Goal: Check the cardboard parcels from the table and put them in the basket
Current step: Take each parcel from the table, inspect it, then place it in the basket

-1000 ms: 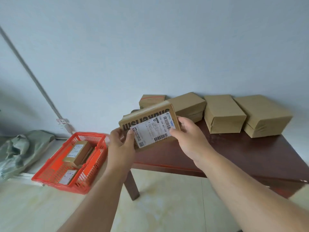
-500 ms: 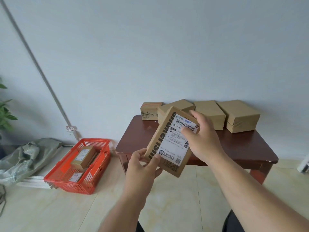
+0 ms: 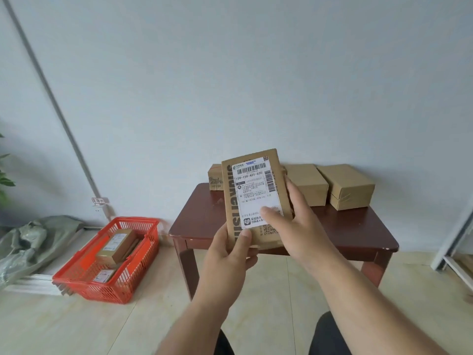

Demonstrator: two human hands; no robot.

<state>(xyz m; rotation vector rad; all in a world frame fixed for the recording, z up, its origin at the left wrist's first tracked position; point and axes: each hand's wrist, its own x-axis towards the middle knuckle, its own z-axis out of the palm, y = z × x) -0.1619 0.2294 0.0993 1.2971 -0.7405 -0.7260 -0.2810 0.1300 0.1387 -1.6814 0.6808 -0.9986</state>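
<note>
Risk, basket side: the red basket (image 3: 107, 260) sat on the floor, left of the bench (image 3: 358, 234) and well apart from it. It already held two labelled parcels: one tilted on top (image 3: 115, 245), one lower near the front wall (image 3: 103, 275). A third dropped from height could have landed on the tilted one and slid, or caught the rim.

Risk, grip: your left hand (image 3: 227, 254) pinched only the bottom corner of the held parcel (image 3: 254, 198), thumb on the front face. Your right hand (image 3: 294, 221) closed on the right edge, thumb over the shipping label (image 3: 256, 190). The parcel stood upright in the air, in front of the bench. Letting go with the right hand first would likely have left it tipping on a one-corner pinch. The thumb also hid part of the label, so the check could have missed a line.

Count:
- basket: 1
- parcels in basket: 2
- parcel in hand: 1
- parcels visible on the bench, against the wall: 3, namely a small printed one (image 3: 214, 176) and two plain ones (image 3: 307, 183) (image 3: 348, 185). Whether another lay behind the held parcel, I could not tell.
</note>
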